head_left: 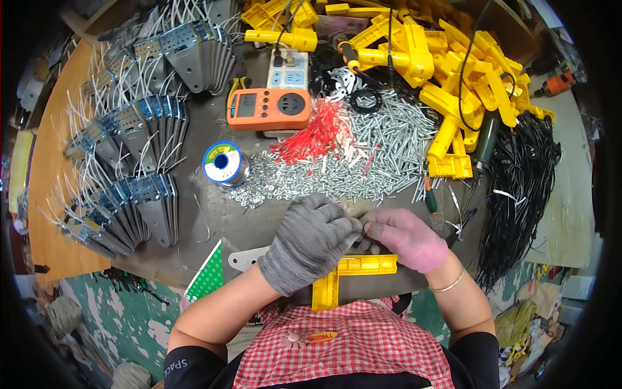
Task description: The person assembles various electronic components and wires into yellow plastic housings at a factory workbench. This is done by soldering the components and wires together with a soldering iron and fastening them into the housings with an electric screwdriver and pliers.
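My left hand (310,243), in a grey knitted glove, and my right hand (409,238), in a pink glove, meet over the front of the table. Fingers of both are pinched together; whatever lies between them is too small and hidden to name. Just below them lies a yellow T-shaped plastic housing (367,264) near the table's front edge. A flat grey metal plate (245,259) with a hole sticks out from under my left wrist. Beyond my fingers spreads a pile of silver screws (382,152), with small nuts (259,185) to its left.
Stacked metal brackets (152,201) with white wires stand at left. A solder spool (223,163), an orange meter (269,109), a power strip (288,70) and red wires (314,133) sit mid-table. Yellow housings (466,71), black cables (518,194) and a green-handled screwdriver (430,198) lie right.
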Demonstrator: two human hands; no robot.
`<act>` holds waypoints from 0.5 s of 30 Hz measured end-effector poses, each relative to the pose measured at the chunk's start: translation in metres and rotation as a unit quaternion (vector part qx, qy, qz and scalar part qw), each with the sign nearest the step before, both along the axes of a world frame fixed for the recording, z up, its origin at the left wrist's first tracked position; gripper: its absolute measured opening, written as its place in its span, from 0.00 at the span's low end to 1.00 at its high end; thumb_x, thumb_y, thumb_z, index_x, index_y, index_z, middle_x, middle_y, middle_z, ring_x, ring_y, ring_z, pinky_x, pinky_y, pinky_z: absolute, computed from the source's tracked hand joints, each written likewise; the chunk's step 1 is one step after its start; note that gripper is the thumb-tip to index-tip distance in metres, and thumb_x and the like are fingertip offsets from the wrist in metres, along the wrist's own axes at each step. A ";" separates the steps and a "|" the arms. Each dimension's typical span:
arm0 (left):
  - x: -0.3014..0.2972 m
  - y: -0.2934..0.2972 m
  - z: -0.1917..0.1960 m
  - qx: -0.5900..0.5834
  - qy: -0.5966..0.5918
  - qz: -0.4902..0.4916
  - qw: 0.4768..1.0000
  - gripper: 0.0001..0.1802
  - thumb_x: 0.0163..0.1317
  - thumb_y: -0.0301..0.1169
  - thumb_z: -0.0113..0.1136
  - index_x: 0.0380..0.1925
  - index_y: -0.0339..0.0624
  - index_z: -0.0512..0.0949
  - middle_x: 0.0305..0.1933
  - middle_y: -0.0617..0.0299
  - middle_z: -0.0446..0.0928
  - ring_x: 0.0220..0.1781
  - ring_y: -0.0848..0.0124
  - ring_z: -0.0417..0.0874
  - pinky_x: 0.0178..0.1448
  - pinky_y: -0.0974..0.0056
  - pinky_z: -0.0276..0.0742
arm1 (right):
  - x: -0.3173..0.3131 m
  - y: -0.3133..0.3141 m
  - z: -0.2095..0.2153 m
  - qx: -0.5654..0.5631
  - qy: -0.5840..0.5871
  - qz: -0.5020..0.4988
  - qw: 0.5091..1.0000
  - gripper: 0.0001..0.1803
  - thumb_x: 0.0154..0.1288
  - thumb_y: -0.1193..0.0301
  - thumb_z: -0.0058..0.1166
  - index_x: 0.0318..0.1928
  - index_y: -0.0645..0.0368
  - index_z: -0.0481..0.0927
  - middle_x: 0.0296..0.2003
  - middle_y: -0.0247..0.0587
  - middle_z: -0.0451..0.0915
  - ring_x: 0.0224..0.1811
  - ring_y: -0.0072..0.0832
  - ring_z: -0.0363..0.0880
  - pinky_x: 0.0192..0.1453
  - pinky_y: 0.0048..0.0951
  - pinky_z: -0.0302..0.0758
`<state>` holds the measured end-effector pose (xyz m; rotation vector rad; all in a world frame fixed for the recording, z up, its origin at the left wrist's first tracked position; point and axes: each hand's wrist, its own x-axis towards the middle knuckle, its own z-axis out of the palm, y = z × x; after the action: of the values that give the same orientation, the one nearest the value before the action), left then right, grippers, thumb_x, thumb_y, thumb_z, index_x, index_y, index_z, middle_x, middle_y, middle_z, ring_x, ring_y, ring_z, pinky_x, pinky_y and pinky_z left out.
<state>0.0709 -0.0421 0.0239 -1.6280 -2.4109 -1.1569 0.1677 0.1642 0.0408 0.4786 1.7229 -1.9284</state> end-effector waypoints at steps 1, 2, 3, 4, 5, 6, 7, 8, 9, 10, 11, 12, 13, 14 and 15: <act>0.000 -0.002 0.000 -0.012 -0.017 0.010 1.000 0.10 0.51 0.32 0.75 0.34 0.49 0.85 0.33 0.64 0.80 0.40 0.62 0.80 0.50 0.58 0.76 | 0.000 0.003 -0.007 -0.032 -0.013 -0.017 0.999 0.17 0.75 0.67 0.51 0.54 0.68 0.79 0.33 0.32 0.79 0.34 0.16 0.75 0.39 0.19 0.72; 0.000 -0.002 -0.002 -0.010 -0.018 0.006 1.000 0.10 0.51 0.32 0.75 0.34 0.49 0.85 0.33 0.64 0.80 0.40 0.62 0.80 0.50 0.58 0.76 | 0.001 0.005 -0.010 -0.065 -0.025 -0.033 0.997 0.17 0.75 0.68 0.51 0.54 0.69 0.79 0.32 0.31 0.79 0.33 0.16 0.74 0.38 0.19 0.72; 0.000 -0.004 -0.004 -0.004 -0.023 0.011 1.000 0.11 0.50 0.31 0.75 0.34 0.49 0.85 0.33 0.65 0.81 0.40 0.62 0.80 0.49 0.58 0.76 | 0.000 0.005 -0.010 -0.065 -0.026 -0.034 0.997 0.17 0.75 0.68 0.51 0.54 0.69 0.79 0.32 0.31 0.79 0.33 0.16 0.74 0.38 0.19 0.72; 0.001 -0.005 -0.006 0.002 -0.029 0.017 0.999 0.11 0.50 0.31 0.75 0.34 0.49 0.85 0.33 0.65 0.81 0.40 0.61 0.80 0.49 0.57 0.76 | 0.000 0.004 -0.010 -0.053 -0.010 -0.017 0.998 0.15 0.74 0.69 0.51 0.52 0.68 0.79 0.32 0.31 0.79 0.33 0.15 0.74 0.38 0.19 0.72; 0.002 -0.004 -0.006 0.002 -0.030 0.016 0.999 0.11 0.50 0.31 0.75 0.34 0.49 0.85 0.33 0.65 0.81 0.40 0.61 0.80 0.49 0.57 0.76 | -0.001 0.004 -0.009 -0.041 0.006 -0.001 0.999 0.14 0.74 0.69 0.51 0.51 0.68 0.80 0.32 0.30 0.78 0.32 0.15 0.74 0.37 0.19 0.72; 0.003 -0.004 -0.006 0.015 -0.037 0.021 0.999 0.11 0.49 0.30 0.75 0.34 0.49 0.85 0.33 0.65 0.81 0.40 0.61 0.80 0.48 0.57 0.76 | -0.003 0.003 -0.009 -0.042 0.007 0.000 0.999 0.14 0.74 0.69 0.51 0.51 0.68 0.80 0.32 0.30 0.78 0.32 0.15 0.74 0.37 0.19 0.72; 0.005 -0.003 -0.007 0.028 -0.044 0.025 0.998 0.11 0.49 0.30 0.76 0.34 0.49 0.85 0.33 0.66 0.81 0.40 0.61 0.80 0.47 0.57 0.77 | -0.004 0.001 -0.008 -0.044 0.011 0.004 0.999 0.14 0.73 0.70 0.52 0.51 0.68 0.80 0.31 0.30 0.78 0.32 0.15 0.73 0.37 0.19 0.72; 0.006 -0.003 -0.009 0.028 -0.043 0.026 0.998 0.11 0.49 0.30 0.76 0.34 0.49 0.85 0.33 0.66 0.81 0.40 0.61 0.80 0.47 0.57 0.77 | -0.006 0.000 -0.007 -0.046 0.015 0.007 0.999 0.13 0.73 0.70 0.52 0.51 0.67 0.80 0.30 0.30 0.77 0.31 0.15 0.73 0.37 0.19 0.72; 0.008 -0.003 -0.013 0.037 -0.059 0.017 0.997 0.11 0.50 0.30 0.74 0.35 0.49 0.85 0.34 0.65 0.81 0.40 0.61 0.80 0.47 0.57 0.77 | -0.006 -0.001 -0.006 -0.048 0.016 0.009 0.999 0.13 0.73 0.70 0.52 0.51 0.67 0.80 0.30 0.30 0.77 0.31 0.15 0.73 0.37 0.19 0.72; 0.011 -0.003 -0.015 0.045 -0.076 0.009 0.996 0.11 0.51 0.31 0.72 0.37 0.49 0.85 0.34 0.65 0.81 0.40 0.62 0.80 0.46 0.56 0.77 | -0.005 -0.003 -0.004 -0.024 0.020 0.006 0.999 0.13 0.73 0.71 0.52 0.51 0.67 0.81 0.30 0.30 0.77 0.31 0.15 0.72 0.37 0.20 0.72; 0.016 -0.002 -0.013 0.044 -0.075 0.011 0.996 0.11 0.51 0.31 0.72 0.37 0.49 0.85 0.34 0.65 0.81 0.40 0.62 0.80 0.46 0.56 0.77 | -0.006 -0.004 -0.003 -0.001 0.023 0.002 1.000 0.14 0.73 0.71 0.52 0.51 0.67 0.82 0.30 0.29 0.77 0.30 0.16 0.72 0.37 0.20 0.73; 0.022 0.000 -0.010 0.018 -0.010 0.003 1.000 0.11 0.53 0.32 0.69 0.39 0.49 0.85 0.35 0.64 0.81 0.41 0.62 0.81 0.47 0.56 0.77 | -0.007 -0.005 -0.002 -0.002 0.023 0.003 1.000 0.14 0.73 0.71 0.52 0.51 0.67 0.82 0.30 0.29 0.77 0.30 0.16 0.72 0.37 0.20 0.73; 0.028 0.003 -0.006 -0.008 0.056 -0.005 0.998 0.12 0.55 0.33 0.65 0.40 0.48 0.84 0.36 0.64 0.81 0.41 0.62 0.81 0.47 0.56 0.77 | -0.008 -0.006 -0.002 0.049 0.041 0.011 0.998 0.14 0.73 0.71 0.53 0.51 0.67 0.82 0.31 0.30 0.79 0.31 0.16 0.73 0.38 0.21 0.73; 0.032 0.008 -0.003 -0.009 0.056 -0.004 0.998 0.12 0.55 0.33 0.65 0.40 0.48 0.84 0.36 0.64 0.81 0.41 0.62 0.81 0.47 0.56 0.77 | -0.009 -0.008 -0.002 0.100 0.058 0.019 0.993 0.14 0.73 0.71 0.53 0.51 0.67 0.83 0.33 0.30 0.80 0.32 0.16 0.74 0.39 0.21 0.74; 0.038 0.013 0.002 -0.025 0.113 -0.028 0.993 0.13 0.55 0.34 0.63 0.42 0.47 0.84 0.36 0.63 0.81 0.41 0.63 0.81 0.47 0.56 0.77 | -0.011 -0.010 -0.002 0.099 0.059 0.021 0.993 0.14 0.73 0.71 0.53 0.51 0.67 0.83 0.33 0.30 0.80 0.32 0.16 0.74 0.39 0.21 0.74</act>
<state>0.1090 -0.0288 0.0256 -1.7440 -2.2851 -0.8708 0.1572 0.1544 0.0388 0.4006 1.9961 -1.7971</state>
